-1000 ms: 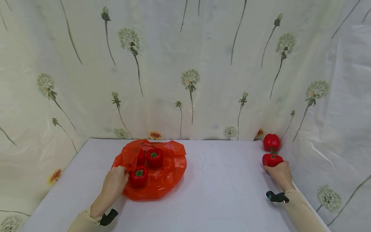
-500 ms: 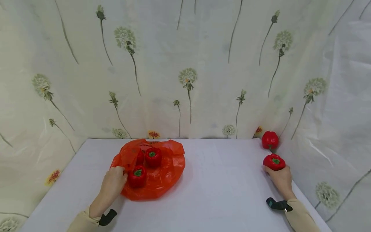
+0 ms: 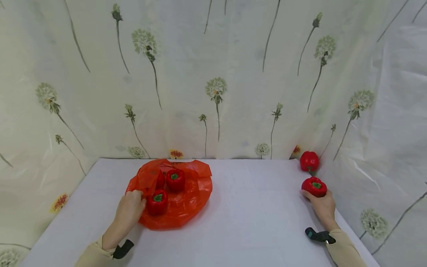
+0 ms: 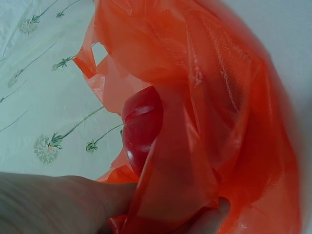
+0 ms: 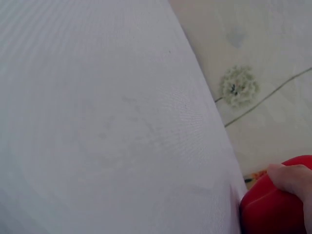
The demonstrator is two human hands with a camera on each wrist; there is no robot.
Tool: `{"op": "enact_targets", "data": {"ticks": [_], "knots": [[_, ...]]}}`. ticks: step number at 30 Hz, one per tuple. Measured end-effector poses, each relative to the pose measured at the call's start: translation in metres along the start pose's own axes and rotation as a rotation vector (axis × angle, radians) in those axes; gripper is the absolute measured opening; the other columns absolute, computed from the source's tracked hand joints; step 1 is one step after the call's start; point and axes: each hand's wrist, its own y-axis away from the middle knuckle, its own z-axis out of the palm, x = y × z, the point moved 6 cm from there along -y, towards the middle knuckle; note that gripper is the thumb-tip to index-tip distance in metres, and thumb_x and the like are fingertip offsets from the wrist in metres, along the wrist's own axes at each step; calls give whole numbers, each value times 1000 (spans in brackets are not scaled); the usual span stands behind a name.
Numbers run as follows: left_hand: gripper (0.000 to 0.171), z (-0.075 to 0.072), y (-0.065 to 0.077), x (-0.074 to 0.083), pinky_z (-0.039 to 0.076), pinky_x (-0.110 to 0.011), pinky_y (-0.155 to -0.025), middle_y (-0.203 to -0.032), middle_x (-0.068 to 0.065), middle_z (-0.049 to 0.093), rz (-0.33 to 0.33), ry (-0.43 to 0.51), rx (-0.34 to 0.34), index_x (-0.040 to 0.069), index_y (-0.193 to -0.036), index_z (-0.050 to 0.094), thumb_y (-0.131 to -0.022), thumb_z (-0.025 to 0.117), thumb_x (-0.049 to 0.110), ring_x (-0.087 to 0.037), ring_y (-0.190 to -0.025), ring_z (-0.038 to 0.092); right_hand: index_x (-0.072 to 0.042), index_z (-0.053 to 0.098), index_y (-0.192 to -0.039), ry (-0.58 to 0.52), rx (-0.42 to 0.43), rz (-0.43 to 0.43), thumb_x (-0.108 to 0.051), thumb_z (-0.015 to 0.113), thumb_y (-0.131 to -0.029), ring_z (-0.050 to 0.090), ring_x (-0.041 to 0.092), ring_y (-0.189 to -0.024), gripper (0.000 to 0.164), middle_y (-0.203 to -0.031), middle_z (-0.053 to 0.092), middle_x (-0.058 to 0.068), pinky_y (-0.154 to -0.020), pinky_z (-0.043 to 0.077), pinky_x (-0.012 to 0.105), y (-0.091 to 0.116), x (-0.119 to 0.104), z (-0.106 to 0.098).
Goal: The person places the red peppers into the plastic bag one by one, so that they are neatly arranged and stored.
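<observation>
My left hand (image 3: pixel 129 209) pinches the near left edge of an orange plastic bag (image 3: pixel 191 200), thumb and fingers closing on the film in the left wrist view. Inside the spread bag sit two red bell peppers, one at the front (image 3: pixel 158 202) and one farther back (image 3: pixel 175 179). A third pepper (image 3: pixel 161 181) is partly hidden behind the bag's folded film. At the table's right edge my right hand (image 3: pixel 323 209) grips another red bell pepper (image 3: pixel 314 186), its green stem facing up toward me. The right wrist view shows the thumb (image 5: pixel 292 178) lying over this pepper.
One more red bell pepper (image 3: pixel 309 161) lies at the far right corner, just beyond the held one. The white table (image 3: pixel 253 211) spans between bag and right hand. A curtain printed with dandelions (image 3: pixel 217 89) closes off the back and both sides.
My right hand has tilted its pepper so the stem turns up toward me, drawing it slightly nearer and apart from the corner pepper. The left hand keeps its hold on the bag.
</observation>
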Motion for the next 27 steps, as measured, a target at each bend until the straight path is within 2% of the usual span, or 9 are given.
{"op": "enact_targets", "data": {"ticks": [13, 27], "knots": [[26, -1, -1, 0, 34, -28, -46, -53, -1, 38, -13, -6, -4, 6, -57, 50, -81, 56, -3, -17, -50, 36, 4, 18, -150, 22, 3, -17, -50, 68, -83, 29, 46, -137, 99, -150, 29, 29, -105, 33, 60, -2, -2, 3], [24, -1, -1, -1, 35, -28, -46, -52, -2, 41, -14, -11, 5, 5, -58, 52, -81, 57, -2, -18, -49, 38, 8, 22, -147, 70, -66, -74, -56, 67, -81, 33, 48, -133, 103, -147, 34, 31, -103, 36, 60, -1, -12, 14]]}}
